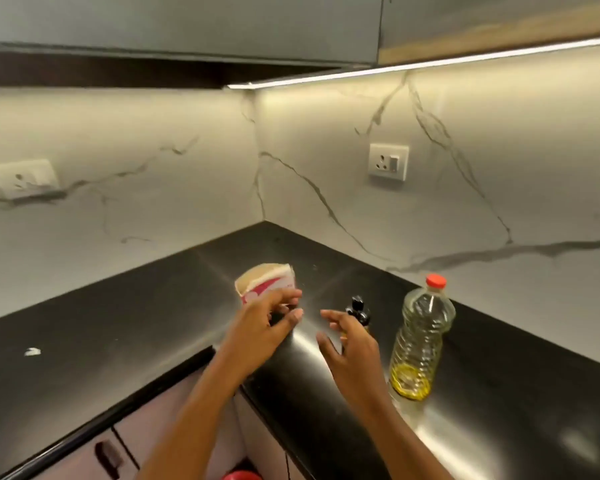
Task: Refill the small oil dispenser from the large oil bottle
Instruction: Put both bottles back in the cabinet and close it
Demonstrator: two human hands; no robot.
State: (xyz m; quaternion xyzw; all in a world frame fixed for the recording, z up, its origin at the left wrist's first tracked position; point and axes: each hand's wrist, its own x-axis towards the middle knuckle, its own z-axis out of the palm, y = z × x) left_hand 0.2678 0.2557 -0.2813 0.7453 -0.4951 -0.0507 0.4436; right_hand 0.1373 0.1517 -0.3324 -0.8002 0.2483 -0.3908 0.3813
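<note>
A large clear oil bottle [420,337] with a red cap stands upright on the black counter [118,327], at the right. Just left of it stands the small oil dispenser [359,311], dark with a black pump top; my right hand [350,355] partly hides its lower body. That hand is in front of the dispenser with fingers spread and holds nothing. My left hand [267,327] hovers with loosely bent fingers in front of a pink and white packet [267,284]; I cannot tell if it touches the packet.
The counter forms an L-shaped corner against marble walls with two sockets [388,162]. A white speck [32,351] lies on the left counter. Cabinet fronts with a dark handle [108,455] are below, and a red object [241,475] shows at the bottom edge.
</note>
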